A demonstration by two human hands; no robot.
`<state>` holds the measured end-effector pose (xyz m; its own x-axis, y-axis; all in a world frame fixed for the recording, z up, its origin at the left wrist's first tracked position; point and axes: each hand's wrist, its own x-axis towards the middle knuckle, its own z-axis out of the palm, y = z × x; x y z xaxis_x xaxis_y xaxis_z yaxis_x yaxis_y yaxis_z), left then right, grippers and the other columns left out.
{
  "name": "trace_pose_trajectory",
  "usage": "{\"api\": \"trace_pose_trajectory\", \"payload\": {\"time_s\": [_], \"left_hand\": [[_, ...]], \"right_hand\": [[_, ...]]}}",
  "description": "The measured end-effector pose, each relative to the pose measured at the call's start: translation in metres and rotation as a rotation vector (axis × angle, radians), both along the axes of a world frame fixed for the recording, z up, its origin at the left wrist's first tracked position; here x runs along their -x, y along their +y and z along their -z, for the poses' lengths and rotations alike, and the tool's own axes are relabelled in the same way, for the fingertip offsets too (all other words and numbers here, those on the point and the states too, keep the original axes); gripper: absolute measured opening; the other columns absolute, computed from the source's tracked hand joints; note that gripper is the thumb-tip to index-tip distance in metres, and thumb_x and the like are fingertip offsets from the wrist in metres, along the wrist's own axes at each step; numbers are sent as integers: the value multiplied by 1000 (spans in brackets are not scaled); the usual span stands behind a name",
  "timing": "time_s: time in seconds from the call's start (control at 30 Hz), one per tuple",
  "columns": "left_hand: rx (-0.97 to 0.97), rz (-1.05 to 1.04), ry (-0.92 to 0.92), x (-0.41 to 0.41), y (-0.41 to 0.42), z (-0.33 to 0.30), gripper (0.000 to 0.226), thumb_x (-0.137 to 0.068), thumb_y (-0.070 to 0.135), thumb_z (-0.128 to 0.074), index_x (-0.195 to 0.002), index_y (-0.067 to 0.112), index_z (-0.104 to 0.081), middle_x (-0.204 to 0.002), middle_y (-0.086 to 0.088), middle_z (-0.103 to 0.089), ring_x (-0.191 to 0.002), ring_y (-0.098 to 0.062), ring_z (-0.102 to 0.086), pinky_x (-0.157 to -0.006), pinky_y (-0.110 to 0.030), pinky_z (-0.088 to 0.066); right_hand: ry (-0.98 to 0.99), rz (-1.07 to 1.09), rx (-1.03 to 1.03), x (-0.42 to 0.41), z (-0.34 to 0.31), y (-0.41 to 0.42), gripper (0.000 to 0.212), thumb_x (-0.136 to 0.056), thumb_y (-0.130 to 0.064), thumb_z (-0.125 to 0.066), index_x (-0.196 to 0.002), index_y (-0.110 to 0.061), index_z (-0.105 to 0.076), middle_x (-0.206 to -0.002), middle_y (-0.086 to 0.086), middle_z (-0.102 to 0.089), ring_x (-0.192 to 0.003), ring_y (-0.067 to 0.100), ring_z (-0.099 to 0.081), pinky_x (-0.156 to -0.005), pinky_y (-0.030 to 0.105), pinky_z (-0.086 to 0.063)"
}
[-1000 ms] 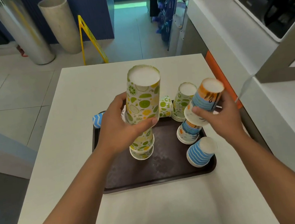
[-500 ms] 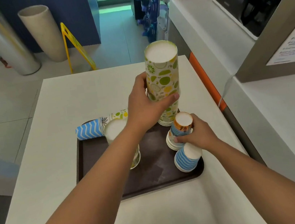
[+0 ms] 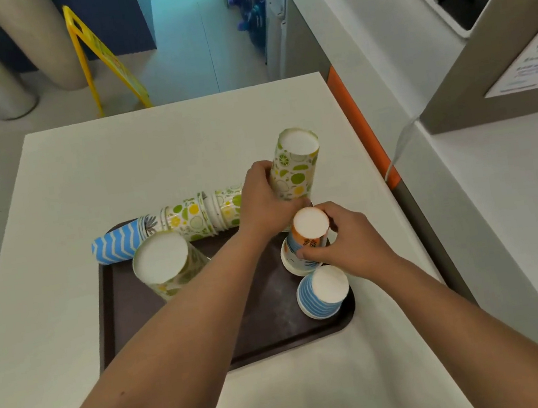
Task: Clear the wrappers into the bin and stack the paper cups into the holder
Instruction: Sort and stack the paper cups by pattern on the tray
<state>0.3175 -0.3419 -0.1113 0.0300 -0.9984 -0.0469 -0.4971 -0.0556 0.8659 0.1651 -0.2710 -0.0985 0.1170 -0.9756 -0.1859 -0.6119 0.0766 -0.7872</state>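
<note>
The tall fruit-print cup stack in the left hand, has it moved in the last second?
Yes. The fruit-print stack went from mid-tray to its far right corner.

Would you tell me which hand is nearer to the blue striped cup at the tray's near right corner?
Right. The right hand grips the orange-topped stack just beyond the blue striped cup; the left hand holds the tall fruit-print stack farther back.

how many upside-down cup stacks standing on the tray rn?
4: tall citrus stack in left hand, orange-topped stack under right hand, blue-striped stack near-right, citrus stack left.
</note>
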Motion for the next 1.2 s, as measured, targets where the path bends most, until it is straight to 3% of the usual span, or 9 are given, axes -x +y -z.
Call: {"api": "trace_pose_trajectory", "payload": {"time_s": [0.13,0.27,0.43,0.53,0.6,0.73,0.9,1.03,1.2], "left_hand": [[-67,86,-40,1,-1,9,79,-61,32,-91,-126,15,-48,-113,4,-61,-98,-11,-58,-78,-23,-46],[-99,114,-61,-1,-1,11,80,-62,36,-91,-125,15,-48,-114,2,-63,-98,-11,-59,-79,-23,-48],[-156,94,-54,-6,5,14,72,-63,33,-91,-114,17,-44,-102,8,-56,-92,-8,-55,-61,-6,-37],[-180,106,-58,-7,5,13,71,-66,30,-89,-115,15,-41,-101,9,-52,-91,-7,-51,-55,-5,-36],[-195,126,-45,-7,3,9,78,-66,28,-90,-124,12,-41,-106,7,-53,-95,-9,-52,-66,-7,-38],[-238,160,17,-7,-2,2,92,-65,22,-90,-137,14,-36,-122,2,-55,-113,-15,-56,-92,-27,-47],[-232,111,52,-12,-1,-8,86,-67,9,-86,-138,13,-38,-121,4,-52,-113,-12,-52,-86,-22,-41],[-185,133,16,-21,4,-30,100,-64,7,-87,-146,14,-31,-147,-2,-43,-133,-18,-43,-97,-23,-38],[-1,155,-63,-44,23,-83,95,-67,17,-88,-146,13,-35,-148,-3,-45,-137,-12,-41,-107,-23,-36]], "right_hand": [[27,-21,-4,1,-1,-1,66,-63,-31,-89,-121,-27,-58,-107,-14,-62,-98,4,-57,-76,11,-42],[49,-49,-10,4,-1,-4,68,-62,-31,-90,-122,-26,-59,-109,-11,-64,-101,8,-59,-86,24,-50],[65,-51,-27,2,0,-4,69,-62,-30,-90,-123,-25,-59,-109,-12,-63,-101,7,-59,-87,23,-50],[71,-42,-27,2,0,-3,70,-62,-29,-90,-124,-24,-58,-110,-11,-63,-100,7,-58,-84,20,-47],[71,-49,-33,1,-2,-4,70,-62,-30,-90,-124,-24,-58,-112,-9,-64,-100,8,-58,-84,21,-47],[86,-63,-56,0,-6,-5,73,-61,-31,-91,-125,-24,-56,-113,-9,-62,-102,9,-57,-85,22,-46],[70,-59,-49,-1,-11,-2,76,-60,-31,-92,-126,-25,-55,-114,-10,-62,-104,9,-57,-85,21,-45],[79,-67,-8,-7,-28,1,79,-59,-34,-92,-129,-26,-54,-112,-14,-58,-102,8,-56,-90,26,-48],[-6,-34,114,-27,-57,5,79,-63,-37,-89,-133,-27,-53,-124,-16,-59,-113,3,-55,-98,23,-43]]}}
